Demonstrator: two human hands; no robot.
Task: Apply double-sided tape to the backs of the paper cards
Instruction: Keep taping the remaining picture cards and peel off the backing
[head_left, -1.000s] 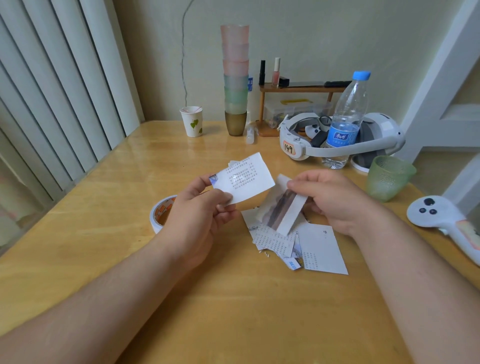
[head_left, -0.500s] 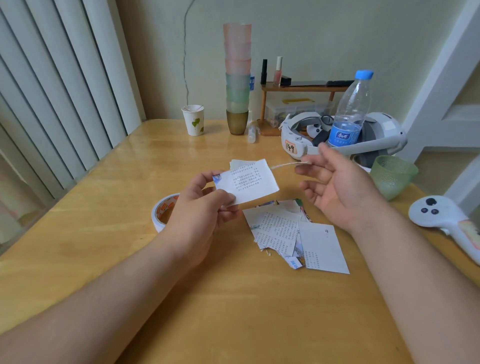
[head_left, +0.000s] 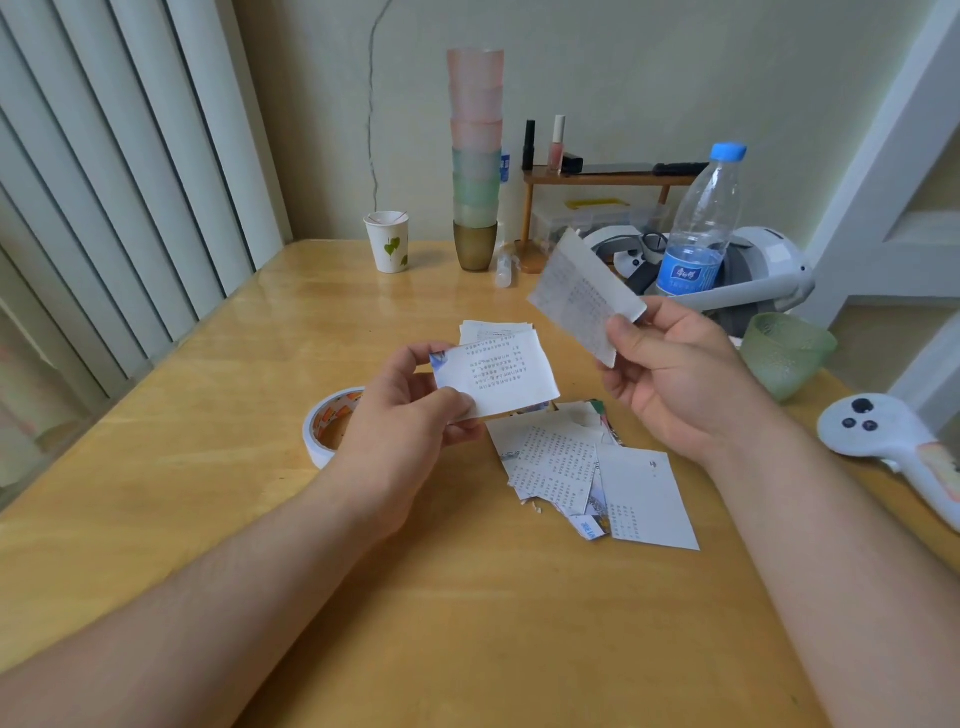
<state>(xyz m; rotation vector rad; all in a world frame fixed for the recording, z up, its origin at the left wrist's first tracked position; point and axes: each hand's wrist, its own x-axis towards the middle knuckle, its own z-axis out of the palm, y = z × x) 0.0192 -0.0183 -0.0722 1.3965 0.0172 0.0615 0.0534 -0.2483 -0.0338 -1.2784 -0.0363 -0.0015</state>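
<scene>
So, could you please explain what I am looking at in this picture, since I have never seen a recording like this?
There is no machine here. A person wears a camera on the head, looking forward and down, so you see their own two arms. The left hand pinches a printed paper card. The right hand holds up another card by its corner. On the wooden table lie a pile of more cards and, beside the left hand, a roll of double-sided tape. Further back stand a paper cup, a stack of plastic cups, a water bottle and a green cup.
</scene>
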